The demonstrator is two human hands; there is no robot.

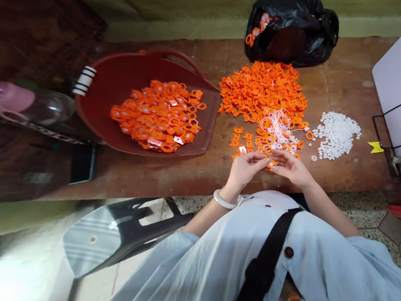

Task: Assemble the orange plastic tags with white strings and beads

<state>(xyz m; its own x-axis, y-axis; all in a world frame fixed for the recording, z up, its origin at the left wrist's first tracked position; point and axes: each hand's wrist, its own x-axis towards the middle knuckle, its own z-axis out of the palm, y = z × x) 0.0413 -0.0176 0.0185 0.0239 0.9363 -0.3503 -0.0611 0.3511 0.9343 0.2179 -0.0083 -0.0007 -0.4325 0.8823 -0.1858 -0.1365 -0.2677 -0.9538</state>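
Both hands meet at the table's front edge over a small orange plastic piece (pixel 272 165). My left hand (pixel 248 168), with a white bangle at the wrist, pinches it from one side. From the other side my right hand (pixel 290 167) closes on the same piece; the fingers partly hide it. Just beyond them lies a tangle of white string (pixel 277 127) with small white parts among it. Several loose orange pieces (pixel 236 137) lie near my left hand. A large heap of orange pieces (pixel 265 88) spreads behind the string, and a pile of small white beads (pixel 338 134) lies to the right.
On the left a dark red basket (pixel 105 76) on its side holds orange pieces with white inserts. A black plastic bag (pixel 291 32) stands at the back. A phone (pixel 83 163) and a bottle (pixel 53 108) lie far left. A grey stool (pixel 92 237) stands below the table.
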